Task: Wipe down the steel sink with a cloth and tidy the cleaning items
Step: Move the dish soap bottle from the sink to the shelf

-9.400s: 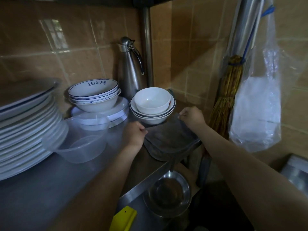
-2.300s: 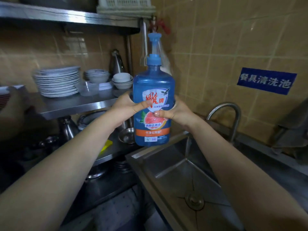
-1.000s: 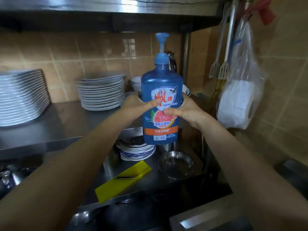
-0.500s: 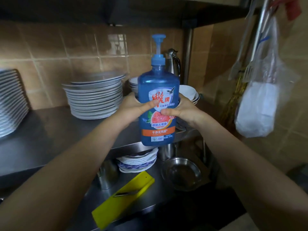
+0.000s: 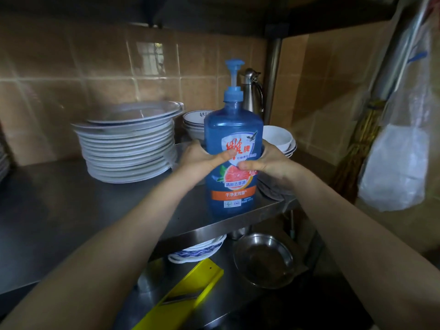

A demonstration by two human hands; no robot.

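Now lower than half a second ago: bottle (image 5: pixel 233 129), centre frame, upright, base at or on shelf (image 5: pixel 71 210) near its front edge, right of plates (image 5: pixel 128 144); left hand (image 5: pixel 202 160) and right hand (image 5: pixel 273 163) clasping its sides; stowing nearly done, release pending.

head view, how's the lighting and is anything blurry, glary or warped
Head view: dim and warm, the upper shelf underside nearly black; a window reflection glares on the wall tile; the soap bottle, gripped by the left hand and right hand, is sharp, label readable; the plate stack looks slightly smeared; wide-angle stretch tilts the plastic bag at the right edge.
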